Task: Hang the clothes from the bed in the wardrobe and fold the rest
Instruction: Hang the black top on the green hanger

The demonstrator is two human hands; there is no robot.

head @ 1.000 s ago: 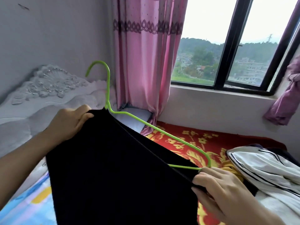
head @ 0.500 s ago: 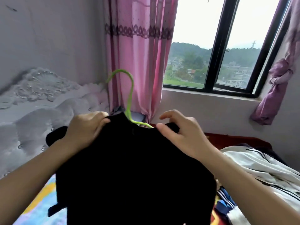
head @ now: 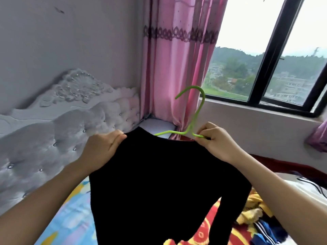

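A black long-sleeved top hangs in front of me over the bed, its neckline facing up. A green wire hanger pokes out of the neck opening, hook upward. My left hand grips the top's left shoulder. My right hand pinches the hanger's right arm together with the top's right shoulder edge. One sleeve dangles at the lower right. Most of the hanger's frame is hidden inside the fabric.
A padded white headboard stands at the left, a pink curtain and a window behind. On the red patterned bedspread lie a white striped garment and yellow and blue clothes at the right.
My hands have spread apart to the top's shoulders. The right hand now pinches the hanger's arm. The hanger's hook has shifted right and the neckline lies open around it.
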